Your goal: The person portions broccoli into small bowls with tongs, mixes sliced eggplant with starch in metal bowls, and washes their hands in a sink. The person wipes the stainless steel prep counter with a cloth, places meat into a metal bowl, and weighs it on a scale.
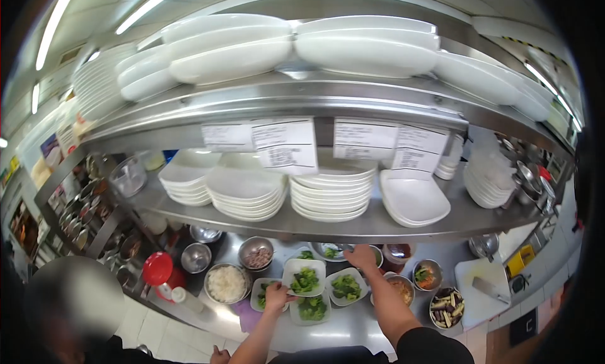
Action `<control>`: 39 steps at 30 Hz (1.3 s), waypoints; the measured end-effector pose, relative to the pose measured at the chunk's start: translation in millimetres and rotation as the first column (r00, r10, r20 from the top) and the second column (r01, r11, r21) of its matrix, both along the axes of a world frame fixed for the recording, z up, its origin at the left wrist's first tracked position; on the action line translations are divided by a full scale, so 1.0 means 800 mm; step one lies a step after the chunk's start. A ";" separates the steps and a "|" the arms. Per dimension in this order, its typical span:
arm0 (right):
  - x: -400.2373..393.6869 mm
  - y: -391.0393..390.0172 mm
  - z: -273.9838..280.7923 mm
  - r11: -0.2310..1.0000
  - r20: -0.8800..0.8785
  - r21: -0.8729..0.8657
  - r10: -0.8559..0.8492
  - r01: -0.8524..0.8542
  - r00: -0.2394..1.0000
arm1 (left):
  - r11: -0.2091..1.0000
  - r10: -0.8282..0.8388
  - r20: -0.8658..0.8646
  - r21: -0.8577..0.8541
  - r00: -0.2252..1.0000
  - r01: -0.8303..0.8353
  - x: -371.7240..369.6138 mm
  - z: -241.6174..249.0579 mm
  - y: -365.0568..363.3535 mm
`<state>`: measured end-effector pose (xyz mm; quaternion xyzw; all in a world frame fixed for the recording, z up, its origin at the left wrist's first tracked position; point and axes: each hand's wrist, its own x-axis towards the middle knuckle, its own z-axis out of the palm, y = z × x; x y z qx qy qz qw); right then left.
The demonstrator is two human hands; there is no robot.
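Item under inspection: a white dish [320,269] of broccoli [305,280], at the middle of the steel counter [340,340], overlapping the dishes around it and apparently raised above them. The left hand [275,298] grips its near-left corner, thumb and fingers closed on the edge.

Three similar broccoli dishes adjoin: a left dish [254,295], partly behind that hand; a near dish [312,322]; and a right dish [362,279], just beside the held one.

The right hand [360,257] is at the far side, by a metal bowl [319,250] with more broccoli. A grey piece shows by its fingers; whether it is held, and how wide the fingers stand, cannot be told.

Step in hand, as judged: portioning broccoli from bowl to dishes. The next move appears to call for a level left grip, so that no floret spills, and a clear path for the right hand over the crowded dishes.

Further out: rice [227,283] in a bowl at left; at right, a bowl of dark and pale pieces [447,307] and a white board [467,274] bearing a cleaver [488,288]. Stacked dishes [247,197] occupy the shelf above.
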<state>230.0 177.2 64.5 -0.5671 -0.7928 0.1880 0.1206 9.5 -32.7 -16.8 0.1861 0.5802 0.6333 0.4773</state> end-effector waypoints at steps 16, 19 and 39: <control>0.010 0.006 0.008 0.987 0.171 -0.113 0.132 -0.113 0.976 | 0.995 0.031 0.045 -0.099 0.999 -0.026 0.008 0.007 -0.032; -0.006 0.003 -0.025 0.986 0.130 -0.046 0.168 -0.163 0.977 | 0.996 0.033 0.041 -0.088 0.999 -0.029 0.008 0.008 -0.033; 0.050 -0.149 0.072 0.958 -0.068 -0.017 0.286 -0.288 0.956 | 0.975 -0.193 -0.055 -0.126 0.980 0.185 0.033 0.016 -0.008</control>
